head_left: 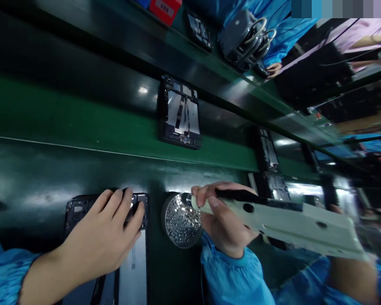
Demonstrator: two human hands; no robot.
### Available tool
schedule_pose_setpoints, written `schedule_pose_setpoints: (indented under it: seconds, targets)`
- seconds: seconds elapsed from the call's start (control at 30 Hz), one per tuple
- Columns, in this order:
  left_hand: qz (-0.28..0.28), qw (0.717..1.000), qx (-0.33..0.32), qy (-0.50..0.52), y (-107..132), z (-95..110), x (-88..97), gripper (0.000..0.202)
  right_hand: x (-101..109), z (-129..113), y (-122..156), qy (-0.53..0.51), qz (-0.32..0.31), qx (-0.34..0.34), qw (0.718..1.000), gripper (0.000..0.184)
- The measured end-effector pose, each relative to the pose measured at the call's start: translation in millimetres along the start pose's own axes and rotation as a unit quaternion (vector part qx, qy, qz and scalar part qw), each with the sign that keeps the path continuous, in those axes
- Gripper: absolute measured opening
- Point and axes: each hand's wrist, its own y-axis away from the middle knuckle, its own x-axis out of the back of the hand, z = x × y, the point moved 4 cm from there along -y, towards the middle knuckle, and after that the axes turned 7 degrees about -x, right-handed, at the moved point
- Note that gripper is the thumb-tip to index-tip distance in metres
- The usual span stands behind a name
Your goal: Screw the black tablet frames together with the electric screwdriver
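My left hand (pixel 97 239) rests on the upper end of an opened tablet-like device (pixel 138 262), fingers bent and slightly apart over its frame. The hand and wrist cover much of the device's upper part. In my right hand (pixel 225 226) is a pale electric screwdriver (pixel 282 224), its body pointing to the right. The screwdriver's tip end reaches over a round dish of small shiny screws (pixel 179 224), between the two hands. I cannot make out whether the bit touches the screws or carries one.
Another opened device (pixel 182 112) lies ahead on the green belt (pixel 114 127). More opened devices (pixel 268 148) sit farther right. Across the line are a red box (pixel 166 9), a grey machine with cables (pixel 241 38) and a co-worker's hand (pixel 274 70). A blue-sleeved arm (pixel 352 275) is close on the right.
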Motion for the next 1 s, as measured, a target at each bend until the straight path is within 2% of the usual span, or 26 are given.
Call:
schedule_pose_setpoints:
  seconds: [0.1,0.2,0.3,0.37,0.47,0.57,0.87,1.0]
  targets:
    - [0.004,1.000,0.007,-0.002,1,10,-0.6,0.042,3,-3,1,0.003,0.006,-0.006,1.000,0.025]
    - [0.003,1.000,-0.004,0.003,4,16,-2.1,0.046,3,-23,4,0.002,-0.002,-0.009,1.000,0.025]
    - [0.004,1.000,-0.011,0.007,6,16,-2.9,0.047,-9,-43,12,0.030,-0.013,-0.035,0.999,0.026]
    - [0.004,1.000,-0.011,0.007,7,15,-3.0,0.047,-22,-49,20,0.055,-0.024,-0.042,0.997,0.028]
    - [0.000,1.000,-0.008,0.013,7,15,-3.2,0.045,-43,-41,31,0.086,-0.050,-0.052,0.994,0.029]
    - [0.003,1.000,-0.005,0.019,7,15,-2.8,0.044,-55,-30,37,0.099,-0.067,-0.070,0.990,0.030]
    - [0.003,0.999,-0.011,0.050,9,14,-1.2,0.045,-64,-31,30,0.069,-0.106,-0.103,0.987,0.035]
    - [0.007,0.998,-0.007,0.056,9,15,-1.9,0.045,-65,-28,31,0.069,-0.111,-0.082,0.988,0.034]
